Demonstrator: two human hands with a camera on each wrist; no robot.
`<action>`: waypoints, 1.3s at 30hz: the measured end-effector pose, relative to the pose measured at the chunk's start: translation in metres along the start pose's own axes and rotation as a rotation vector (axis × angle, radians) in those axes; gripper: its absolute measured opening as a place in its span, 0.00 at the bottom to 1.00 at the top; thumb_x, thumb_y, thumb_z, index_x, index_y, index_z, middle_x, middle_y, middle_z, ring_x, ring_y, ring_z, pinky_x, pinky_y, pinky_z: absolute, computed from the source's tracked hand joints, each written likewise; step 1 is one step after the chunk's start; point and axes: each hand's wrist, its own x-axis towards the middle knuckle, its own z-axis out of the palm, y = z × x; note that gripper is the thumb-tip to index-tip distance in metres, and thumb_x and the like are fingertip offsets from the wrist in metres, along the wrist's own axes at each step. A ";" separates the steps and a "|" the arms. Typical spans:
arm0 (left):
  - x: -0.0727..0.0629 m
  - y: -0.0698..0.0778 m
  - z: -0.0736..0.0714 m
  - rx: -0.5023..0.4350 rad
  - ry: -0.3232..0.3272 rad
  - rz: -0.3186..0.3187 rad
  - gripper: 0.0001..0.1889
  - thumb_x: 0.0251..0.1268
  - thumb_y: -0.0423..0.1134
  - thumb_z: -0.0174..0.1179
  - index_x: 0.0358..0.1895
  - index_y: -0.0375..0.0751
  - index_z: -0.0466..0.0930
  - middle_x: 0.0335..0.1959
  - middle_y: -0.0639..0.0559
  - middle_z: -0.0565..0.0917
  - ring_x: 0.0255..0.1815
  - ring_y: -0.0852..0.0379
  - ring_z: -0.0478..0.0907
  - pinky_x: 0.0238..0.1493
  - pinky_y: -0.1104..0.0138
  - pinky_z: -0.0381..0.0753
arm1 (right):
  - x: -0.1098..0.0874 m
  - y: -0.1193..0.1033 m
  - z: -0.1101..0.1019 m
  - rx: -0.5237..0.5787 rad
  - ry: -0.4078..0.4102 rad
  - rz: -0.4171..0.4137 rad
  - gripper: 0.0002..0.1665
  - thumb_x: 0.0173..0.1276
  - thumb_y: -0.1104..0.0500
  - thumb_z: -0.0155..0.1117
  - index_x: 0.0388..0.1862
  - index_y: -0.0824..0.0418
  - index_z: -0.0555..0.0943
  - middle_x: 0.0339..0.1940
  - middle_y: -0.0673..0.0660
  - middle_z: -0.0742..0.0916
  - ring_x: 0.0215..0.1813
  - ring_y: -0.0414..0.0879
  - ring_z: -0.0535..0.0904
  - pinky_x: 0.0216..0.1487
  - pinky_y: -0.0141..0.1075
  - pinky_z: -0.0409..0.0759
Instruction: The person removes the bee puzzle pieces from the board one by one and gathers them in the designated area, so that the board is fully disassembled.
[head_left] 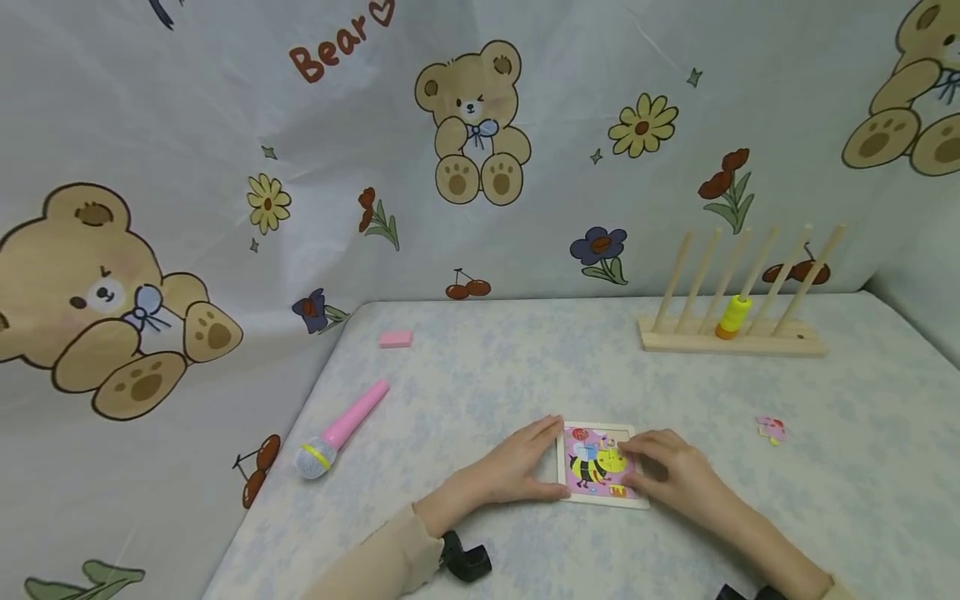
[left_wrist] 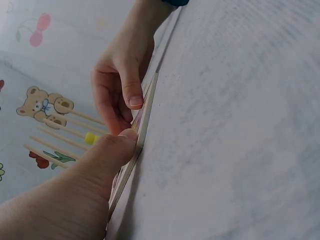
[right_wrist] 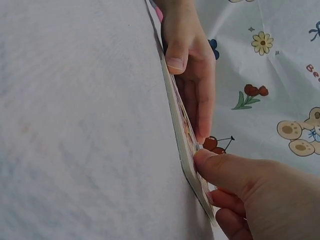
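A small jigsaw puzzle (head_left: 592,467) with a bee picture lies in a pale wooden frame (head_left: 611,502) on the table. My left hand (head_left: 517,467) holds the frame's left side, fingers at the upper corner and thumb at the lower one. From the right, my right hand (head_left: 678,475) has its thumb and index finger on the picture's right part, pinching a puzzle piece there that the fingers mostly cover. In the left wrist view, the right thumb (left_wrist: 134,100) is bent down to the board. A loose pink puzzle piece (head_left: 771,429) lies farther right.
A pink toy microphone (head_left: 356,417) lies on the left of the table, with a pink block (head_left: 395,339) behind it. At the back right stands a wooden peg rack (head_left: 735,343), yellow and orange beads (head_left: 735,314) on one peg. A bear-print cloth (head_left: 480,242) hangs behind.
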 end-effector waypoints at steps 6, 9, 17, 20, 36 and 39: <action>-0.003 0.004 0.004 0.001 -0.027 -0.001 0.50 0.60 0.66 0.55 0.75 0.38 0.45 0.75 0.46 0.49 0.74 0.54 0.46 0.69 0.63 0.52 | -0.008 -0.001 0.003 0.014 -0.016 0.031 0.25 0.44 0.60 0.80 0.45 0.59 0.85 0.42 0.47 0.81 0.45 0.41 0.73 0.41 0.38 0.79; -0.002 0.003 0.003 0.034 -0.015 0.006 0.50 0.60 0.66 0.54 0.75 0.37 0.45 0.75 0.46 0.49 0.74 0.54 0.46 0.69 0.64 0.52 | -0.007 0.000 0.003 0.027 -0.011 0.010 0.25 0.44 0.62 0.79 0.46 0.59 0.85 0.42 0.46 0.79 0.45 0.39 0.71 0.40 0.36 0.77; -0.003 0.000 0.001 0.016 -0.003 0.009 0.50 0.60 0.65 0.54 0.75 0.38 0.44 0.75 0.46 0.48 0.74 0.54 0.45 0.69 0.63 0.53 | -0.001 -0.001 0.002 0.071 0.002 -0.045 0.24 0.44 0.63 0.79 0.45 0.59 0.86 0.42 0.45 0.78 0.44 0.38 0.69 0.40 0.29 0.72; -0.004 -0.001 0.000 0.018 0.002 0.016 0.49 0.61 0.65 0.54 0.75 0.38 0.44 0.75 0.46 0.48 0.74 0.54 0.45 0.69 0.62 0.53 | -0.001 -0.001 0.003 0.079 0.007 -0.052 0.24 0.44 0.63 0.79 0.45 0.60 0.86 0.43 0.45 0.78 0.44 0.38 0.69 0.39 0.28 0.71; -0.002 0.002 -0.002 0.010 0.002 0.015 0.49 0.61 0.64 0.55 0.75 0.37 0.44 0.75 0.45 0.48 0.74 0.54 0.45 0.69 0.62 0.52 | 0.003 0.004 -0.001 0.117 0.058 -0.142 0.26 0.41 0.71 0.77 0.44 0.61 0.86 0.42 0.47 0.78 0.43 0.39 0.68 0.40 0.23 0.68; -0.002 0.003 0.000 0.013 0.000 0.009 0.49 0.61 0.65 0.54 0.75 0.37 0.44 0.75 0.45 0.48 0.74 0.53 0.45 0.69 0.62 0.52 | 0.002 0.004 -0.001 0.116 0.059 -0.153 0.26 0.41 0.72 0.77 0.44 0.62 0.86 0.42 0.47 0.78 0.43 0.39 0.68 0.40 0.23 0.68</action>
